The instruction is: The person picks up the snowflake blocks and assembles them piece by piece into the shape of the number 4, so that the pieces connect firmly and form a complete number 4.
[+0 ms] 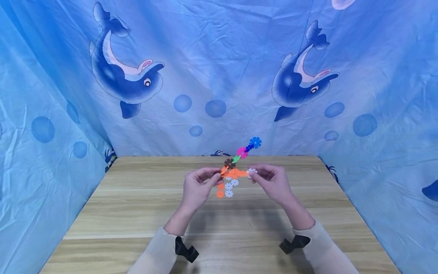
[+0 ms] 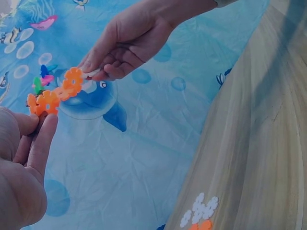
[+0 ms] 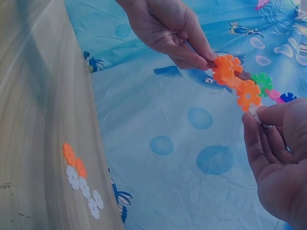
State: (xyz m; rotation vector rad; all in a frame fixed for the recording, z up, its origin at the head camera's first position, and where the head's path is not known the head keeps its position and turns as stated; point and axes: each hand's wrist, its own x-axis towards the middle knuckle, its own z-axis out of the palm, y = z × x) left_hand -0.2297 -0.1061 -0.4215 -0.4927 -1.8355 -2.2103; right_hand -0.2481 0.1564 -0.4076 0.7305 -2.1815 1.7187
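Note:
Over the table, both hands hold a chain of interlocking snowflake discs. My left hand [image 1: 198,187] pinches a dark brown disc at the left end, between thumb and fingers. Several orange discs [image 1: 235,174] run across to a white disc [image 3: 254,113], which my right hand [image 1: 275,184] pinches between thumb and fingertips. A branch slants up and away from the orange part: a brown disc [image 1: 230,163], a green disc [image 3: 262,84], a pink disc [image 1: 242,153], a dark blue one and a lighter blue disc [image 1: 255,142] at its tip. The fingers partly cover both pinched discs.
Loose white discs [image 1: 228,186] and orange discs [image 1: 220,194] lie on the wooden table [image 1: 143,213] beneath the chain. A blue curtain [image 1: 219,76] with dolphins hangs behind the table and along its sides. Black straps [image 1: 186,249] sit on both wrists.

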